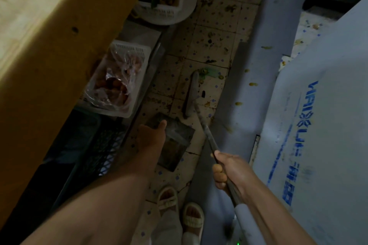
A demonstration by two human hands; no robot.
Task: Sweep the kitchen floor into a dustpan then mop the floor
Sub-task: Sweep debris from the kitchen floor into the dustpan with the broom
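1. Your two forearms fill the lower view; below them stand your two feet in pale sandals (180,208) on the tiled floor (215,32).
2. Your right hand (229,171) is curled tight round the thin handle of the broom (207,135), thumb on top, gripping it firmly.
3. Your left hand (152,135) reaches down at the near edge of the dustpan (175,141); its fingers are hidden behind the back of the hand, so you cannot tell whether it grips or only touches.
4. One broom head (192,93) lies on the floor just beyond the dustpan's far end, between it and a green scrap.
5. Brown crumbs are scattered over the tiles ahead.
6. Two white baskets show at left: one (117,81) with bagged food under the wooden bench (49,26), one (159,10) farther away.
7. One white freezer (318,125) stands at right.
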